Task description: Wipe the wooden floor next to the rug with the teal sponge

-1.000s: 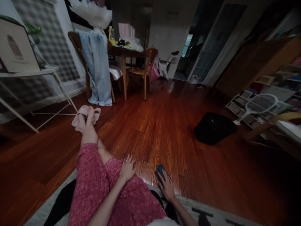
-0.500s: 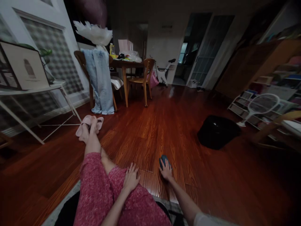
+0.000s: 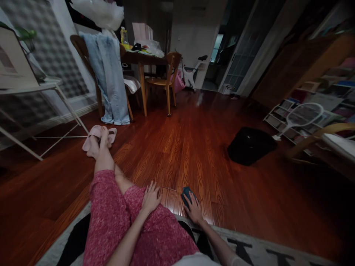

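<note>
Small dark teal object (image 3: 186, 193) lies flat on the wooden floor (image 3: 194, 147), just beyond the edge of a grey rug (image 3: 249, 247) and just to the right of the person's leg. Its shape looks a little oblong. The long axis seems to run diagonally, from the near end under the fingers toward the far left, and the rounded far end points away from the person. What kind of thing it is cannot be told, because the light is dim.

The right hand (image 3: 194, 211) rests on it from behind. The fingers are stretched forward and lie on top of its near half, slightly apart and not curled around it, so it is a flat touch and not a pinch.

The left hand (image 3: 151, 197) lies palm down on the knee of the pink trousers (image 3: 116, 221), with the fingers loosely spread and holding nothing.

One bare foot reaches a pair of pink slippers (image 3: 95, 133) farther on the floor. A black lump (image 3: 249, 146) sits well apart to the right, and a white racket (image 3: 303, 114) is near it.
</note>
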The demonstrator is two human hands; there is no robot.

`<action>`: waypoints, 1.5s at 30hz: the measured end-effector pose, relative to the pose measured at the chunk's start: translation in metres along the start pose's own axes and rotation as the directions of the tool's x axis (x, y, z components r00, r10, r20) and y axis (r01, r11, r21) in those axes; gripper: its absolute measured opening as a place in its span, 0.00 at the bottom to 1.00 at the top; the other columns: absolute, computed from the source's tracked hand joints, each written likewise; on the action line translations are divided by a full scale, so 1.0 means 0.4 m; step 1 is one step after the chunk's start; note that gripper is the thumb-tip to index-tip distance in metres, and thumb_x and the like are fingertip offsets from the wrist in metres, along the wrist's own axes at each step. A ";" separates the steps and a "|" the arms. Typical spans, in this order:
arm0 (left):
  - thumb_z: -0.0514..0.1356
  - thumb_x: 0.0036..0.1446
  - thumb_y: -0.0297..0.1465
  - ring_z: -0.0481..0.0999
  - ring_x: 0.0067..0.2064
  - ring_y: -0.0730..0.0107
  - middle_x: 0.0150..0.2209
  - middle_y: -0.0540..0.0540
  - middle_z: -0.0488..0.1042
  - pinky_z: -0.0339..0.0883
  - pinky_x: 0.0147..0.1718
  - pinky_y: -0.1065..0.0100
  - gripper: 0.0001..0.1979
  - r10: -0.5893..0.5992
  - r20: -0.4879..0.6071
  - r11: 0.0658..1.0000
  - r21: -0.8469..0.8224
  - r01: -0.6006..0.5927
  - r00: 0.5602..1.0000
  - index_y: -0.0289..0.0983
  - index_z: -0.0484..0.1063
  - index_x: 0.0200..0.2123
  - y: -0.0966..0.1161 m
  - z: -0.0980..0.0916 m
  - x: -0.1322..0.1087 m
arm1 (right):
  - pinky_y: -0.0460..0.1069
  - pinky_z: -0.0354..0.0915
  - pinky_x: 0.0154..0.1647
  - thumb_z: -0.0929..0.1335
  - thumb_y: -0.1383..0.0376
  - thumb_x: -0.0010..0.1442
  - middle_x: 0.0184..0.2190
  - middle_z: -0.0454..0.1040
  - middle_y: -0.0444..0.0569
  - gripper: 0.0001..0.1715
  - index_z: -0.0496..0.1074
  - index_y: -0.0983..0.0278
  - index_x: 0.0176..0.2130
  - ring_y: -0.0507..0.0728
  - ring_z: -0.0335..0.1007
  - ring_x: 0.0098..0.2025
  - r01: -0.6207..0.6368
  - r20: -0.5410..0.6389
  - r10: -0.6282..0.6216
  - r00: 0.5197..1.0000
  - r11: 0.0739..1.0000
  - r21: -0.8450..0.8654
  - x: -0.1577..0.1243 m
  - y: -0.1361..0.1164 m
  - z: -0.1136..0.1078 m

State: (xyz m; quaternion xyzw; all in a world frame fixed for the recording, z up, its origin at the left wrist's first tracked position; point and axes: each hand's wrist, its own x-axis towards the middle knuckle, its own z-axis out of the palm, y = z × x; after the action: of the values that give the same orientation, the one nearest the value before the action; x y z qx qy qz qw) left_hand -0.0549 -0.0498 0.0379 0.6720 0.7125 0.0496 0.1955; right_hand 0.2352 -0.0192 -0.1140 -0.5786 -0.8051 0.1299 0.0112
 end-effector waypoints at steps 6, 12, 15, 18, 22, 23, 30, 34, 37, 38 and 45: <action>0.48 0.65 0.38 0.42 0.74 0.56 0.72 0.41 0.52 0.43 0.70 0.49 0.28 -0.022 0.030 1.000 0.002 0.022 0.999 0.37 0.65 0.64 0.008 -0.008 0.001 | 0.62 0.41 0.72 0.58 0.52 0.67 0.75 0.42 0.46 0.36 0.48 0.49 0.71 0.59 0.34 0.75 -0.099 0.106 0.098 0.990 0.995 0.006 0.206 -0.040 -0.087; 0.48 0.64 0.38 0.41 0.74 0.57 0.73 0.43 0.51 0.41 0.71 0.51 0.29 -0.035 0.027 0.999 0.003 0.035 0.999 0.36 0.65 0.65 0.011 -0.007 0.006 | 0.62 0.36 0.72 0.58 0.47 0.65 0.75 0.38 0.45 0.41 0.46 0.50 0.72 0.61 0.31 0.76 -0.095 0.222 0.075 0.972 0.992 0.080 0.222 -0.060 -0.125; 0.47 0.64 0.38 0.41 0.74 0.57 0.72 0.43 0.51 0.42 0.70 0.51 0.29 -0.029 0.023 1.000 -0.004 0.029 0.999 0.36 0.64 0.65 0.012 -0.010 0.002 | 0.60 0.36 0.73 0.60 0.49 0.64 0.75 0.36 0.46 0.42 0.47 0.51 0.72 0.60 0.29 0.76 -0.017 0.231 -0.011 0.973 0.993 0.119 0.122 -0.040 -0.087; 0.48 0.64 0.38 0.41 0.74 0.57 0.72 0.42 0.51 0.42 0.70 0.50 0.29 -0.025 0.022 1.000 -0.014 0.025 0.999 0.37 0.63 0.66 0.014 -0.015 -0.003 | 0.61 0.36 0.73 0.62 0.53 0.63 0.75 0.36 0.43 0.42 0.46 0.47 0.72 0.60 0.28 0.76 0.032 0.239 -0.067 0.969 0.989 0.147 0.003 -0.015 -0.043; 0.48 0.64 0.39 0.41 0.74 0.58 0.72 0.42 0.51 0.42 0.70 0.51 0.28 -0.019 0.026 1.000 -0.022 0.019 0.999 0.36 0.64 0.65 0.012 -0.016 -0.004 | 0.62 0.37 0.73 0.61 0.53 0.64 0.75 0.38 0.41 0.40 0.48 0.46 0.71 0.61 0.30 0.76 0.042 0.247 -0.082 0.966 0.985 0.165 -0.066 0.000 -0.027; 0.49 0.64 0.39 0.41 0.74 0.58 0.72 0.42 0.51 0.42 0.70 0.51 0.28 -0.017 0.026 1.000 -0.022 0.018 1.000 0.36 0.65 0.64 0.011 -0.015 -0.004 | 0.62 0.37 0.73 0.61 0.52 0.64 0.75 0.38 0.42 0.40 0.48 0.46 0.71 0.60 0.30 0.76 0.042 0.244 -0.081 0.966 0.986 0.162 -0.058 0.001 -0.030; 0.47 0.65 0.39 0.41 0.74 0.58 0.73 0.42 0.51 0.43 0.70 0.52 0.28 -0.023 0.023 1.000 -0.016 0.023 0.999 0.37 0.64 0.65 0.008 -0.010 0.000 | 0.62 0.37 0.72 0.61 0.48 0.64 0.75 0.39 0.43 0.40 0.50 0.46 0.71 0.60 0.30 0.76 0.035 0.227 -0.066 0.972 0.990 0.140 0.152 -0.026 -0.106; 0.47 0.64 0.39 0.42 0.74 0.58 0.72 0.43 0.52 0.43 0.70 0.52 0.29 -0.029 0.016 0.999 -0.013 0.030 0.999 0.38 0.65 0.65 0.007 -0.007 0.005 | 0.63 0.37 0.72 0.62 0.48 0.62 0.75 0.38 0.45 0.43 0.48 0.49 0.72 0.61 0.31 0.75 -0.012 0.247 -0.020 0.969 0.992 0.124 0.244 -0.062 -0.146; 0.47 0.64 0.38 0.43 0.74 0.58 0.72 0.44 0.53 0.42 0.70 0.52 0.29 -0.035 0.008 0.999 -0.015 0.036 0.999 0.38 0.64 0.65 0.003 0.002 0.010 | 0.64 0.38 0.72 0.62 0.47 0.62 0.75 0.40 0.46 0.43 0.50 0.49 0.71 0.63 0.32 0.75 -0.026 0.227 -0.008 0.974 0.989 0.146 0.240 -0.072 -0.133; 0.47 0.63 0.38 0.43 0.74 0.58 0.72 0.44 0.52 0.42 0.70 0.52 0.29 -0.033 0.005 0.999 -0.017 0.034 0.999 0.38 0.64 0.65 0.002 0.005 0.011 | 0.64 0.38 0.72 0.63 0.47 0.62 0.75 0.41 0.46 0.42 0.51 0.49 0.71 0.63 0.32 0.75 -0.017 0.219 -0.019 0.975 0.987 0.160 0.223 -0.068 -0.119; 0.48 0.63 0.38 0.42 0.74 0.58 0.72 0.43 0.52 0.42 0.70 0.52 0.29 -0.035 0.011 0.999 -0.016 0.035 0.999 0.37 0.65 0.65 0.009 -0.003 0.005 | 0.61 0.39 0.73 0.64 0.53 0.61 0.75 0.41 0.43 0.41 0.52 0.47 0.70 0.61 0.33 0.75 0.099 0.174 -0.136 0.975 0.974 0.206 -0.011 0.031 -0.004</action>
State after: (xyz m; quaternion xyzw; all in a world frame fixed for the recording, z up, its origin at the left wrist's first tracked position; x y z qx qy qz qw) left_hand -0.0521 -0.0473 0.0398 0.6580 0.7228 0.0484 0.2056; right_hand 0.2485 -0.0193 -0.1148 -0.5112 -0.8188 0.2613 0.0004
